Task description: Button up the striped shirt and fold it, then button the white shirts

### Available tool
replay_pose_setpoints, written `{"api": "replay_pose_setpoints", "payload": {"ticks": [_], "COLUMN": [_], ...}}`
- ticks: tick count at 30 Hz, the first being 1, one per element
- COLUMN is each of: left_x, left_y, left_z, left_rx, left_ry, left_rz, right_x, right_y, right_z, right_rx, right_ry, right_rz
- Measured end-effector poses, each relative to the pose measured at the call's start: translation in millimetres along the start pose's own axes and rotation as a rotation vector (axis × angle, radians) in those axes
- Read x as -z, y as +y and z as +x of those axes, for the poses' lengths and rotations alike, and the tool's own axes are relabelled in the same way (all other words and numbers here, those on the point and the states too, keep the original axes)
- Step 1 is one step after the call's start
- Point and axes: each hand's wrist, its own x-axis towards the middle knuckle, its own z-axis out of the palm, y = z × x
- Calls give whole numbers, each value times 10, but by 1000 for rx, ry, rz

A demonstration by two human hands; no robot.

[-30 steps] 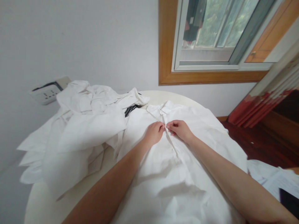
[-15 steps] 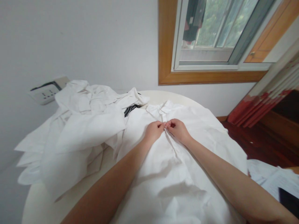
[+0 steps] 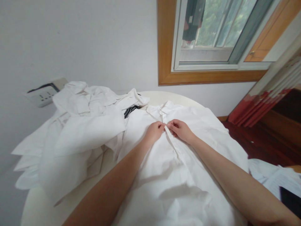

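Note:
A white shirt (image 3: 197,157) lies spread over the round table, its collar toward the wall and its front placket running down the middle. My left hand (image 3: 155,131) pinches the placket edge below the collar. My right hand (image 3: 180,129) is closed on the facing edge, its fingertips almost touching those of the left. Whatever button sits between the fingers is too small to make out. Lower down, the two front edges lie slightly apart.
A heap of white garments (image 3: 89,122) fills the table's left side, with a black striped cloth (image 3: 131,110) beside it. The pale table (image 3: 162,95) stands against the wall, under a window (image 3: 211,37). A socket (image 3: 44,94) is at left; papers (image 3: 279,182) lie lower right.
My fingertips have drawn slightly apart at the placket, and more of its edge shows between them. Both hands keep their hold in nearly the same place. The view has shifted slightly.

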Motion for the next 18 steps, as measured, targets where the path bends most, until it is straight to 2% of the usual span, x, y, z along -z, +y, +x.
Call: {"api": "replay_pose_setpoints", "payload": {"ticks": [2, 6, 9, 13, 18], "left_x": [-19, -53, -61, -48, -40], "left_y": [-5, 10, 27, 32, 46], "left_z": [-20, -63, -79, -82, -94], "left_rx": [-48, -112, -145, -160, -174], "left_ry": [20, 70, 92, 63, 54], "left_rz": [41, 133, 176, 135, 183], "right_x": [-3, -32, -60, -73, -41], "right_y": [-15, -40, -33, -11, 16], "right_z": [8, 43, 62, 74, 108], "right_rx": [13, 184, 237, 256, 230], "right_ry": [11, 56, 73, 66, 67], "right_rz": [-107, -487, -661, -687, -561]}}
